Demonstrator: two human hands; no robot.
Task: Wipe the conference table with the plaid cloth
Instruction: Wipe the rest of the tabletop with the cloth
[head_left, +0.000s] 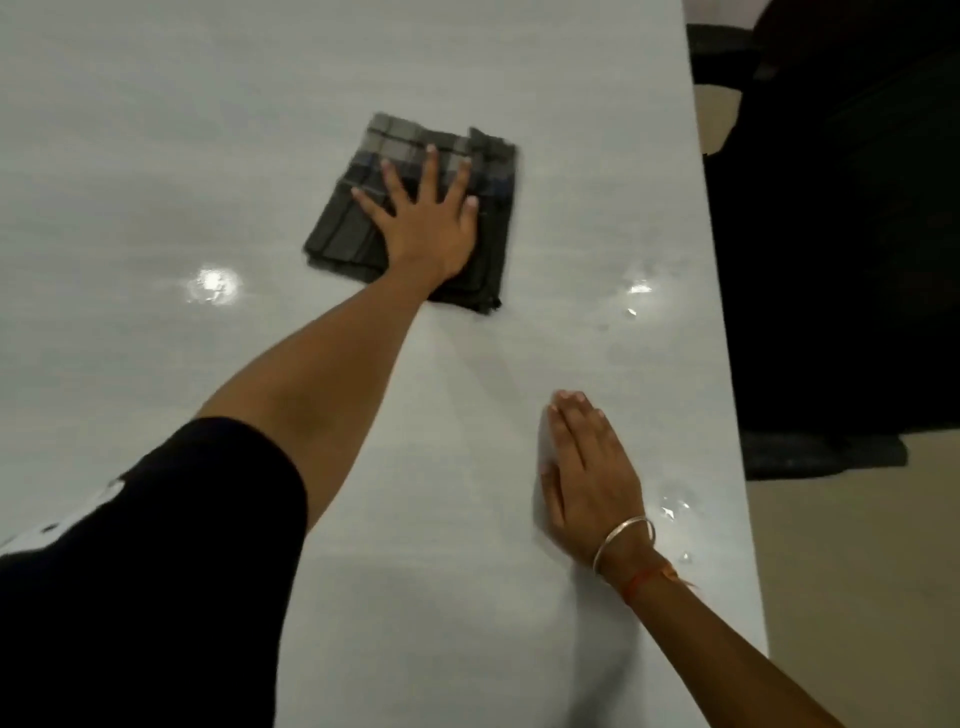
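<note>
**A:** Edges?

**B:** Landmark is the plaid cloth (415, 208). The conference table (156, 130) has one visible edge, running down the frame to the right of the cloth. Between cloth and that edge there's a bare strip. Left of the cloth and beyond it, wide open tabletop out to the frame border.

**A:** Counts?

**B:** One cloth, folded to a rough square, lying flat. Two hands. Two bright light reflections on the gloss, one nearer you and left of the cloth, one nearer you and right of it. A few wet-looking glints near the edge, closer to you than the cloth.

**A:** Your hands?

**B:** Your left hand (426, 228) is flat on top of the cloth, fingers splayed wide, pressing, not gripping. Your right hand (587, 473) is palm-down on bare table, fingers together and extended, holding nothing. It sits well nearer you than the cloth, toward the edge. Metal bangle (623, 540) and a red thread (644, 579) on that wrist.

**A:** Obstructions?

**B:** On the tabletop, only your right hand. Past the edge, right of the cloth, a dark chair (831, 234), too dark to make out detail.
</note>
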